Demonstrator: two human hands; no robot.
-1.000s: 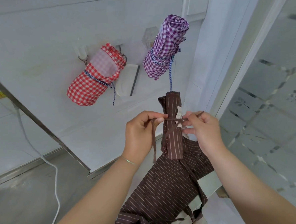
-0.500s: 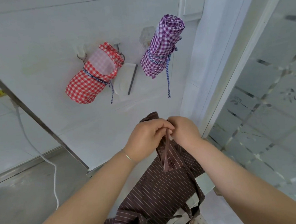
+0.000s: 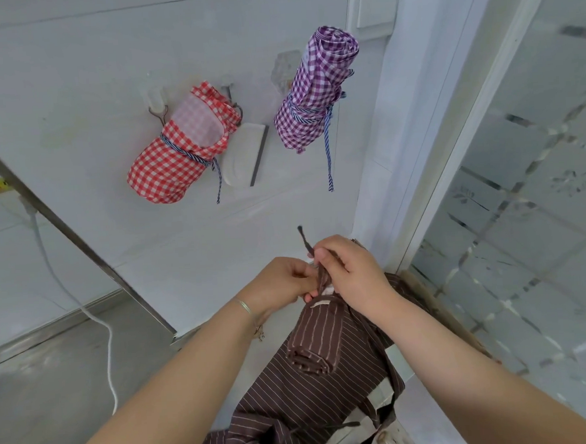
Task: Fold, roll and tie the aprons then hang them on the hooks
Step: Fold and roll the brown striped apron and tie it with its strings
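A brown striped apron roll (image 3: 317, 337) hangs tilted below my hands, its rolled end facing me. My left hand (image 3: 281, 282) and my right hand (image 3: 349, 270) pinch the brown strap (image 3: 305, 241) at the roll's top; one strap end sticks up above my right fingers. A red checked rolled apron (image 3: 174, 157) and a purple checked rolled apron (image 3: 314, 90), each tied with a striped strap, hang on wall hooks above. Another brown striped apron (image 3: 296, 403) lies loose under the roll.
An empty hook (image 3: 157, 108) sticks out of the white wall left of the red roll. A white holder (image 3: 243, 156) is fixed between the two rolls. A metal bar (image 3: 72, 232) and white cable (image 3: 84, 303) run at left; a frosted glass door (image 3: 524, 207) stands at right.
The roll stood upright with the strap pulled sideways; now both hands have come together at its top and the roll has swung down, rolled end toward me.
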